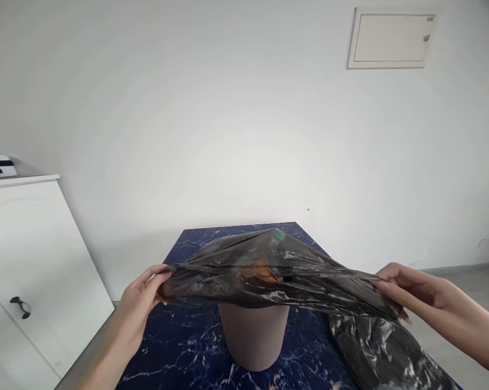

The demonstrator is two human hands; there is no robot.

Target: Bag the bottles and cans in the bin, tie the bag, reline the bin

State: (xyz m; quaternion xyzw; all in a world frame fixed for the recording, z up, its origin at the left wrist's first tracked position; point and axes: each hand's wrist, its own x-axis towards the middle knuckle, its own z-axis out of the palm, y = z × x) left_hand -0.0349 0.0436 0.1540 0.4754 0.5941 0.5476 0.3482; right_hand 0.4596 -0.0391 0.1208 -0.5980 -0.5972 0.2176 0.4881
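A: What was the biggest thing below the hands?

B: A dark blue tabletop with white, marble-like veins (179, 346), reaching forward from beneath the left hand (141, 295) and the right hand (421, 292).

A: And between them?

B: A thin, black, partly see-through plastic bag (301, 287). Its long axis ran crosswise, from one hand to the other, and its middle bulged forward, beyond them.

A: Was there more black plastic?

B: Yes, a heap of glossy black plastic (382, 346) lay lower, below the right hand and toward the near side. I couldn't tell whether it was joined to the bag.

A: What stood under the bag?

B: A greyish-mauve, round, tapering bin (254, 336), upright on the tabletop, between the hands and below their level. The bag hid its rim, so I couldn't tell whether any plastic was hooked around it.

A: Which hand was nearer to the bin?

B: The left, it seemed; the right was farther out. I judged that to be the relation that counted.

A: How were the hands set?

B: Wide apart and roughly level, each pinching an end of the bag between thumb and fingers.

A: Anything smaller?

B: An orange patch (261, 271) showed through the bag between the hands, and a small green patch (278, 234) farther forward. What they belonged to was unclear.
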